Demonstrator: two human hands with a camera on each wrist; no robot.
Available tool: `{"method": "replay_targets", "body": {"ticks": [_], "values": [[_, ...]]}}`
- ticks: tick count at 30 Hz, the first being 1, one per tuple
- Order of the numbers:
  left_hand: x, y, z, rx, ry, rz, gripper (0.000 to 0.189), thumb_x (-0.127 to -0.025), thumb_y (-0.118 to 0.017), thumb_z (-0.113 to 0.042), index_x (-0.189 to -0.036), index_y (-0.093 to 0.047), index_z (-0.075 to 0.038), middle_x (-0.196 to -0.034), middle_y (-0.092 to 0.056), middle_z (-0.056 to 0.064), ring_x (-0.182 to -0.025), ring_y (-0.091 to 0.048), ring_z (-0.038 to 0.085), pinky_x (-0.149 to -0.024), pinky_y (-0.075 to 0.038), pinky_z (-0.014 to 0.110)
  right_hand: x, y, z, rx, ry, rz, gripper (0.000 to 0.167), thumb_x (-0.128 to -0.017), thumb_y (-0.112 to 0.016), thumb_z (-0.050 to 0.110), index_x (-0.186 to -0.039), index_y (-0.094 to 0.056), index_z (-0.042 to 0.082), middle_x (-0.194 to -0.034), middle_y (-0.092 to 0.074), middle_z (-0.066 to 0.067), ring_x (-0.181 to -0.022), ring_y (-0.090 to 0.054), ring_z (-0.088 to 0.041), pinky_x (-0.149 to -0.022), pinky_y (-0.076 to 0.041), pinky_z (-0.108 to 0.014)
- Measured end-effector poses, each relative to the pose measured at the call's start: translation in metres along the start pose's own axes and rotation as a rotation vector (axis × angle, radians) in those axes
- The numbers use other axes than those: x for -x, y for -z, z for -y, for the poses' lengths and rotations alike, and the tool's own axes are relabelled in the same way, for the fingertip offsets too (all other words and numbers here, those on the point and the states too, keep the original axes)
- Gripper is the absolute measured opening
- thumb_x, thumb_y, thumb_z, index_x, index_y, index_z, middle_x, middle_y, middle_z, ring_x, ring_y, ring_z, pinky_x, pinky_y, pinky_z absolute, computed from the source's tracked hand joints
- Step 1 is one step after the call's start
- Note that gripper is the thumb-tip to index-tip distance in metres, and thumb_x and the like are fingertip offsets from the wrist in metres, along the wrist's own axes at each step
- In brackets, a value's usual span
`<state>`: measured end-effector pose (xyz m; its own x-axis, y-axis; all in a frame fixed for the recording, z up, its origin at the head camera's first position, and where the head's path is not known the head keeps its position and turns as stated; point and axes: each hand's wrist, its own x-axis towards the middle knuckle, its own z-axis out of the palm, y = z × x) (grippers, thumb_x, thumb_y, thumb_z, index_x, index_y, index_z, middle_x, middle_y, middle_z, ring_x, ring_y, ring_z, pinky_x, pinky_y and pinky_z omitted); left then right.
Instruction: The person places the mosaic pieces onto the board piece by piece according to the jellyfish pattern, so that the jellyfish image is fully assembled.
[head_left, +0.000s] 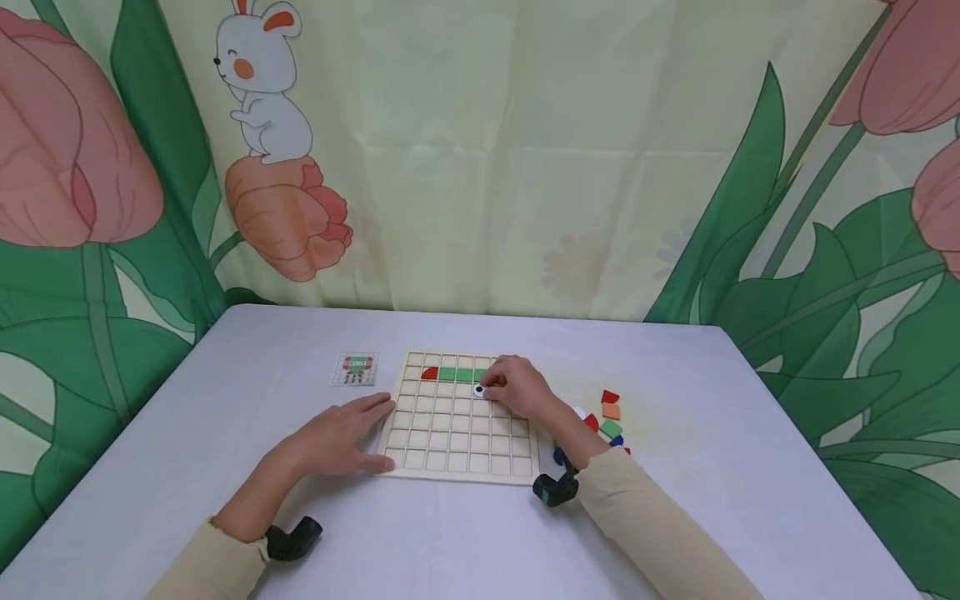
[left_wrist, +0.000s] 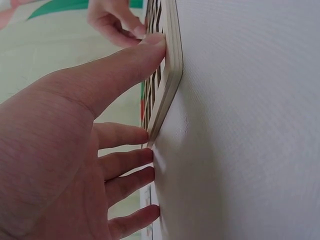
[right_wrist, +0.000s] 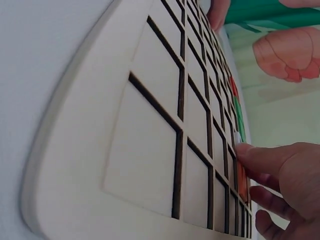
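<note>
A wooden grid board (head_left: 459,477) lies on the table. In its second row from the far side sit a red quarter-round piece (head_left: 430,373) and several green squares (head_left: 456,374). My right hand (head_left: 521,388) is over the board's far right part, thumb and fingers pinching a white round piece with a black dot (head_left: 478,391) just below the green row. An orange-red piece (right_wrist: 242,182) shows beside those fingers in the right wrist view. My left hand (head_left: 341,437) rests along the board's left edge, fingers spread, its thumb (left_wrist: 150,47) on the near corner.
A small picture card (head_left: 356,369) with a robot-like figure on a grid lies left of the board. Loose pieces lie to the right, among them an orange square (head_left: 611,411) and a green one (head_left: 611,428), partly behind the right forearm. A printed curtain (head_left: 570,167) hangs behind the table.
</note>
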<state>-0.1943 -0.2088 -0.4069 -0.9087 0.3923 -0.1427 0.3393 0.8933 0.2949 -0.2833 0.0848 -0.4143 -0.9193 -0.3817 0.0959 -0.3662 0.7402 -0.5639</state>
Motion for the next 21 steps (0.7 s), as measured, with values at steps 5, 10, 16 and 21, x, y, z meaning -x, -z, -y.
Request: {"method": "replay_targets", "body": {"ticks": [5,10,16,21], "values": [[-0.002,-0.002,0.001,-0.002,-0.004,-0.005,0.091,-0.077,-0.072,-0.057,-0.148,-0.040,-0.010,-0.156,-0.034,0.010,-0.142,-0.036,0.033,-0.107,-0.036,0.058,0.001,0.001,0.000,0.011,-0.024,0.001,0.010,-0.084,-0.075,0.014,-0.093,-0.077,0.014,-0.095,-0.065,0.001,-0.078,-0.054,-0.011,-0.073,-0.047,-0.028],[-0.002,-0.001,0.000,-0.002,-0.006,-0.005,0.090,-0.078,-0.072,-0.057,-0.148,-0.039,-0.010,-0.156,-0.034,0.009,-0.142,-0.035,0.032,-0.107,-0.035,0.058,0.002,0.003,-0.003,-0.011,0.011,0.003,0.014,-0.083,-0.076,0.012,-0.097,-0.077,0.012,-0.097,-0.066,-0.001,-0.078,-0.054,-0.012,-0.073,-0.047,-0.027],[0.001,0.001,-0.002,0.005,-0.016,-0.006,0.091,-0.077,-0.072,-0.057,-0.147,-0.040,-0.008,-0.155,-0.035,0.011,-0.141,-0.037,0.034,-0.106,-0.036,0.059,0.010,0.017,-0.008,-0.050,0.004,-0.014,0.017,-0.086,-0.073,0.013,-0.102,-0.076,0.011,-0.099,-0.067,-0.002,-0.084,-0.054,-0.016,-0.068,-0.046,-0.026],[0.002,0.001,0.000,-0.006,-0.019,-0.005,0.095,-0.075,-0.072,-0.061,-0.148,-0.039,-0.009,-0.156,-0.034,0.011,-0.142,-0.036,0.034,-0.107,-0.036,0.058,0.023,0.034,-0.019,-0.031,-0.057,-0.041,0.019,-0.089,-0.069,0.017,-0.107,-0.074,0.013,-0.102,-0.067,-0.001,-0.089,-0.056,-0.017,-0.068,-0.049,-0.024]]}}
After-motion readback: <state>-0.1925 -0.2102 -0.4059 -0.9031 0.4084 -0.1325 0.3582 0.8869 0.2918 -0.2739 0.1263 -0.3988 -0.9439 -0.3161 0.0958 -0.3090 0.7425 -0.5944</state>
